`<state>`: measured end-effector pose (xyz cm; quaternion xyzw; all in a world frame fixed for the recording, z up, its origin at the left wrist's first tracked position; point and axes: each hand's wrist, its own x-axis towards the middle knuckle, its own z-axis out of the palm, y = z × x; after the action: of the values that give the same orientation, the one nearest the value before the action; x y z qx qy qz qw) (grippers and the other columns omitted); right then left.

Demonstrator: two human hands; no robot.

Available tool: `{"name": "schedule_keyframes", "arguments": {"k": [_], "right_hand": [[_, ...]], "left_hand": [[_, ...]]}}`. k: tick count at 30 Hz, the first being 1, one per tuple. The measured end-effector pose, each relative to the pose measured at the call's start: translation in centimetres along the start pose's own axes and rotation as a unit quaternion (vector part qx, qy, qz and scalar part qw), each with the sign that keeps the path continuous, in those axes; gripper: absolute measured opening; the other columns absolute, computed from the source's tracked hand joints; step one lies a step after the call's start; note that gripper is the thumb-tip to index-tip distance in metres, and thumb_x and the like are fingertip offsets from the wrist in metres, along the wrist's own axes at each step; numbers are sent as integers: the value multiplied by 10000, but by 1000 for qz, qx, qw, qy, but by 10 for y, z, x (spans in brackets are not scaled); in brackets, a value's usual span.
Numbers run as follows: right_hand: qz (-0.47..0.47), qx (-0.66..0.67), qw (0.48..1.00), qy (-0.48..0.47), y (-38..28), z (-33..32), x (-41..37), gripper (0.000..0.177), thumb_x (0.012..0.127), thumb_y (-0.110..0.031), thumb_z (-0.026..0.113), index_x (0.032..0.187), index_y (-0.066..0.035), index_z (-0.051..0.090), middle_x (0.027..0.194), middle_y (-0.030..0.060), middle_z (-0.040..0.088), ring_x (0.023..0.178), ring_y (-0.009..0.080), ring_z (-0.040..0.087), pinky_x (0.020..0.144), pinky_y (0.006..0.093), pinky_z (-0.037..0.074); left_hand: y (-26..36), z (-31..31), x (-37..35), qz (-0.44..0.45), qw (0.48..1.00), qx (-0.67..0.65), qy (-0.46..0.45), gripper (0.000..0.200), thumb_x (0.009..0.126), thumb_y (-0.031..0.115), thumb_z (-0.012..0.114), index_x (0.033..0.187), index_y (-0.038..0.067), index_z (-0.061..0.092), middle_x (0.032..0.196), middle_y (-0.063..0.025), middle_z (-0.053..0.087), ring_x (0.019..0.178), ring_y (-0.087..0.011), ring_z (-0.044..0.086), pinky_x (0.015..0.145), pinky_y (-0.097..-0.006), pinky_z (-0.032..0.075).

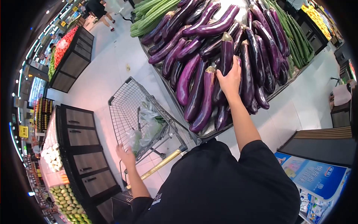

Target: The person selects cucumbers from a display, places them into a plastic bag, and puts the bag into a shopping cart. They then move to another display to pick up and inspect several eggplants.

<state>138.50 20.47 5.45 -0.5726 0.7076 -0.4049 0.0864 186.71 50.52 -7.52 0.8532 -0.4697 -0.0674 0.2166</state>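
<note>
My right hand (229,79) is closed round a dark purple eggplant (226,52), its stem end pointing away from me, on a heap of eggplants (194,87) piled on the display stand. The lower part of that eggplant is hidden behind my hand. Over the near left corner of a wire shopping cart (121,99), my left hand (126,156) is held with its fingers apart and nothing seen in them; it is slightly blurred. Inside the cart lie clear plastic bags (151,125) with green produce. The cart's yellow handle bar (158,168) is beside my body.
Long green gourds (153,16) flank the eggplants on the left, slim green vegetables (298,44) on the right. Wooden drawer cabinets (84,149) stand left of the cart. A blue promotional box (317,175) is at my right. Another person (99,9) walks far off at upper left.
</note>
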Motion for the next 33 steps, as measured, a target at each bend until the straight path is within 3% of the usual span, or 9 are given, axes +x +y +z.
{"name": "schedule_keyframes", "arguments": {"k": [8,10,12,14,15,17,22,29,33], "right_hand": [[-50,88,995,-5,-5,-42,0,871,778,-87,737,1488,11,242,1332,252,432,1219,401,474,1061,441,393],[-6,399,915,-65,-8,-49,0,868,805,-71,722,1499,11,207,1333,215,450,1201,348,520,1043,412,426],[26,514,850,-110,-34,-73,1,782,833,-46,669,1478,8,230,1334,193,465,1203,314,546,1021,409,469],[134,748,611,-221,-43,-81,2,681,857,-91,617,1438,2,274,1335,205,476,1224,318,541,1005,443,496],[130,782,569,-220,-53,-83,0,599,885,-191,565,1393,3,314,1334,215,485,1219,328,548,983,469,520],[138,805,530,-229,-60,-79,-2,606,909,-320,541,1370,20,344,1317,227,501,1167,337,577,987,473,513],[61,789,557,-252,-52,-67,2,609,947,-422,528,1340,21,384,1301,242,511,1124,323,599,960,447,521],[133,637,655,-385,-41,-86,2,686,974,-497,467,1338,84,442,1286,238,548,1143,330,601,950,424,525],[218,707,552,-384,-28,-77,3,688,979,-484,433,1332,106,436,1252,242,570,1112,289,623,971,396,519]], "left_hand": [[253,13,6,125,975,-156,-94,473,880,163,647,1282,-21,480,1389,-264,429,1346,-414,362,1127,-464,279],[309,6,4,175,932,-265,-174,507,918,222,637,1323,-13,441,1379,-221,465,1287,-361,459,1095,-444,334],[358,3,-12,55,753,-562,-338,611,952,333,624,1391,-2,363,1361,-177,495,1192,-291,558,1014,-408,433],[390,-9,-17,-69,537,-682,-492,759,930,457,626,1442,13,283,1348,-159,507,1138,-253,602,925,-372,511],[400,-12,-21,-71,542,-681,-488,759,930,457,626,1442,13,283,1348,-159,507,1138,-253,602,925,-372,511],[418,-17,-29,-64,379,-730,-565,882,865,492,693,1466,28,242,1327,-179,516,1145,-275,604,885,-375,549],[445,-22,-47,-33,409,-725,-553,1005,784,456,794,1475,12,215,1275,-233,532,1037,-353,648,826,-476,584],[443,-7,-38,133,759,-529,-355,990,808,383,796,1444,-68,187,1339,-218,467,1234,-270,516,1037,-376,415],[455,-16,-38,170,754,-531,-347,1019,830,430,761,1466,-70,141,1390,-253,424,1293,-292,475,1066,-390,397]]}}
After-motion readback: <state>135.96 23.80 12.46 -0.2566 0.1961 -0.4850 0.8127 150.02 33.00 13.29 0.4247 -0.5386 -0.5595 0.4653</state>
